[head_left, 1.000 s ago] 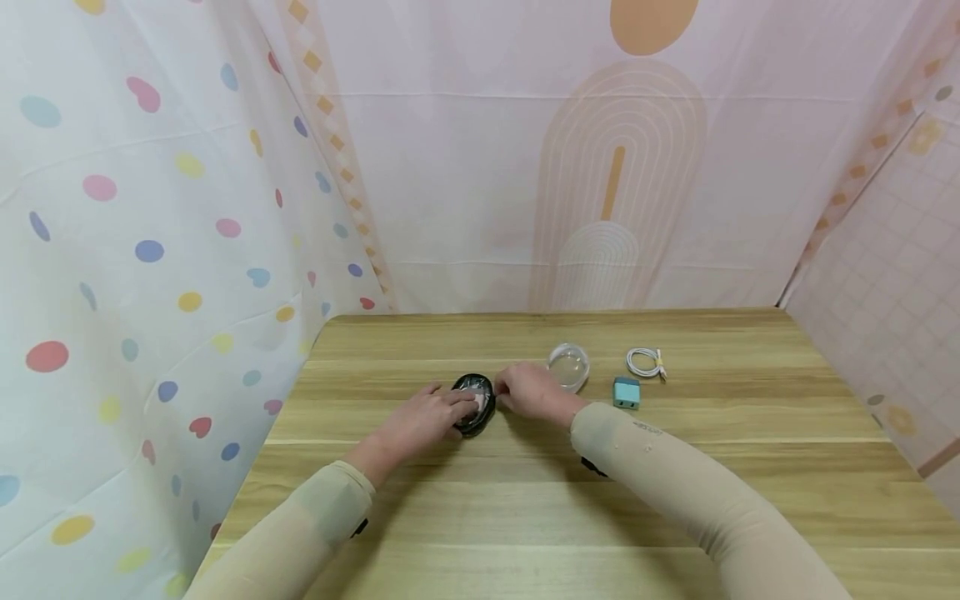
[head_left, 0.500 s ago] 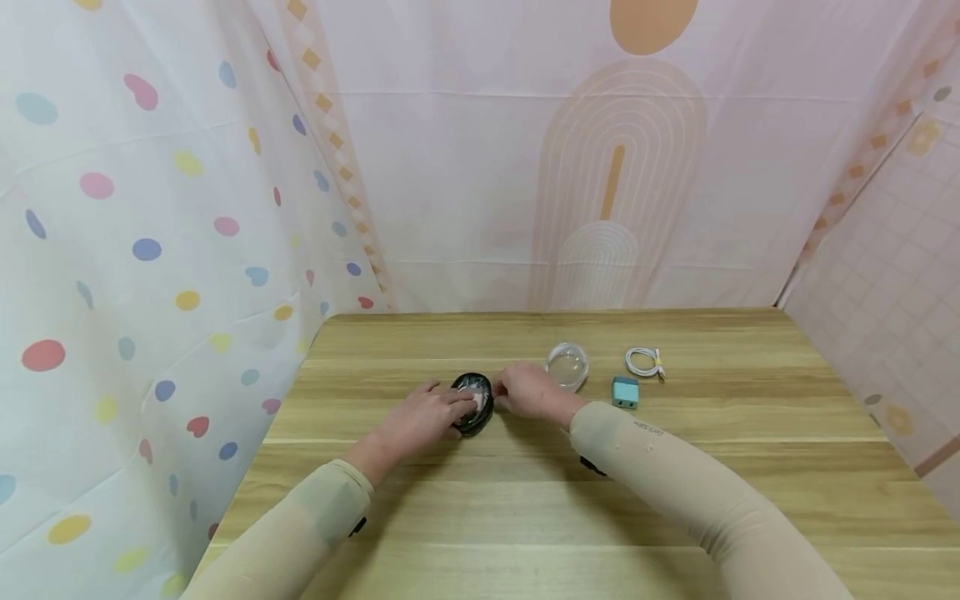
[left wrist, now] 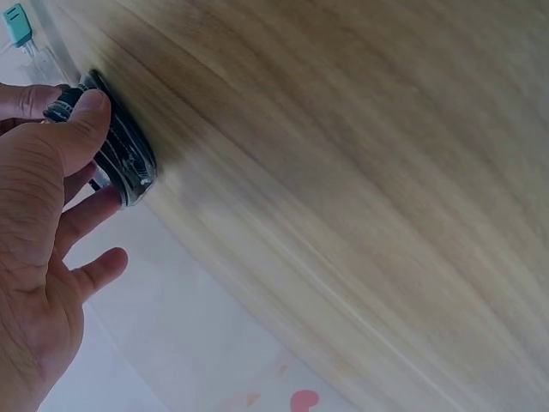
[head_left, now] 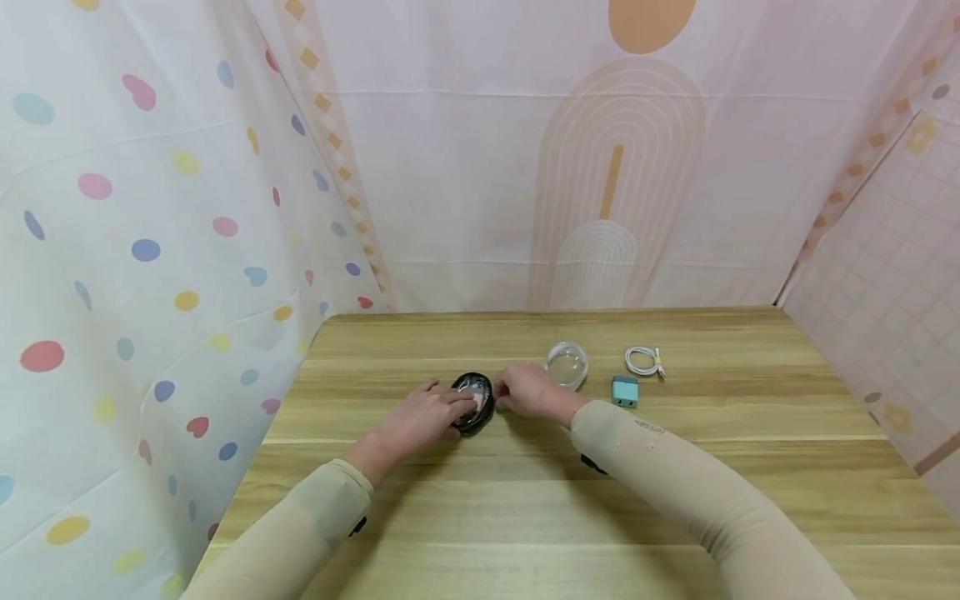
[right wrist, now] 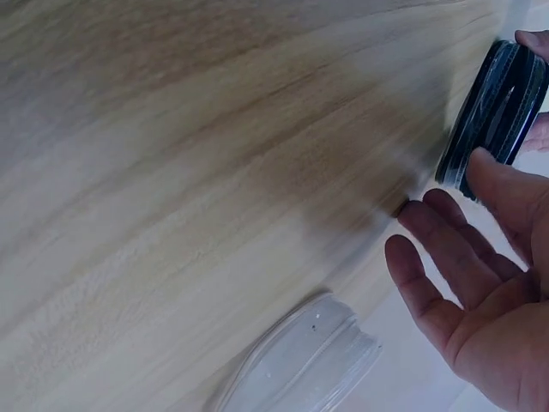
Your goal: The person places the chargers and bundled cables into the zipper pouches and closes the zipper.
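My two hands about the black oval object (head_left: 484, 410), which lies between their fingertips. My left hand (head_left: 423, 414) has its fingers across the glossy upper face; the left wrist view shows its thumb (left wrist: 91, 105) bent over the object's edge, other fingers reaching past the opposite side, so that the object is gripped between them. The little finger stands apart. My right hand (head_left: 529, 390) meets the object at the rim directly ahead of its fingertips: the thumb touches the edge, the lower fingers are spread free of it, and the index fingertip is too hidden to tell whether rim and finger form a pinch.

Key relation, as I judge it: the object's long axis runs away from my body, crosswise to the line from one hand to the other, so that my right fingertips face its long side. Both hands are in contact and neither is nearer; the left appears the steadying one.

Surroundings: a clear container (right wrist: 300, 360) just beyond my right knuckles; farther out past that hand, a teal block (head_left: 625, 392) and, behind the block, a coiled white cable (head_left: 643, 363). A wood-grained table (head_left: 510, 508) lies beneath.
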Available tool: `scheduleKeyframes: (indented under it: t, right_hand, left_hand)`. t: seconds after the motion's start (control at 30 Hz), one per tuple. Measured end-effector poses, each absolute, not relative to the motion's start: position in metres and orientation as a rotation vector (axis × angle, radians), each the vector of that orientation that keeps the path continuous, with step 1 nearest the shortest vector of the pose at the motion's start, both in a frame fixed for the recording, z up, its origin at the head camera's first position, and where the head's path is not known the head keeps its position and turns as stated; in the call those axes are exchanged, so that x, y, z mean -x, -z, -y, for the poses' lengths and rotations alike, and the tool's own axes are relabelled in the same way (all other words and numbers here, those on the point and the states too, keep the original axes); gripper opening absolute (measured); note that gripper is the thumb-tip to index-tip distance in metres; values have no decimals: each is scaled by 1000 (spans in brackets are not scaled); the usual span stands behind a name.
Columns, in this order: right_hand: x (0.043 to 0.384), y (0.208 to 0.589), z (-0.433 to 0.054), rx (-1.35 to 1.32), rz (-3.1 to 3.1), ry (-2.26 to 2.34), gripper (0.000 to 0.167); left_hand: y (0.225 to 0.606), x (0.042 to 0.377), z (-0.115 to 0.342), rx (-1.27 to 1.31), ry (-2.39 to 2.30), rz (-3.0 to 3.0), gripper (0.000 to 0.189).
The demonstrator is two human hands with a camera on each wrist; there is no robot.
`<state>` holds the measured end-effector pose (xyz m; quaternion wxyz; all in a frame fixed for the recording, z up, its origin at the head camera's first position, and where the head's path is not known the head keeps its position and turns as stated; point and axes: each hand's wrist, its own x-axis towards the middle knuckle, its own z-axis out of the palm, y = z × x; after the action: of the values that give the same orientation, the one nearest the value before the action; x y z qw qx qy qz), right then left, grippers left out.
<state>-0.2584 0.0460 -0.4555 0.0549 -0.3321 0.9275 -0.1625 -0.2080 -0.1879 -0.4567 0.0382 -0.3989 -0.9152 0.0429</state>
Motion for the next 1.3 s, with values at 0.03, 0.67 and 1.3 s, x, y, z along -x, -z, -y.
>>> scheduleKeyframes:
  t: [0.03, 0.67, 1.3]
  right_hand:
    - [258, 455, -47, 1012, -2809, 493, 12]
    - [254, 457, -40, 955, -2850, 500, 10]
    - [254, 451, -45, 964, -2729, 541, 11]
  left_hand:
    - [456, 208, 188, 1220, -124, 2813, 58]
    - [458, 204, 189, 1228, -117, 2755, 51]
    - [459, 202, 186, 1200, -6, 2821, 43]
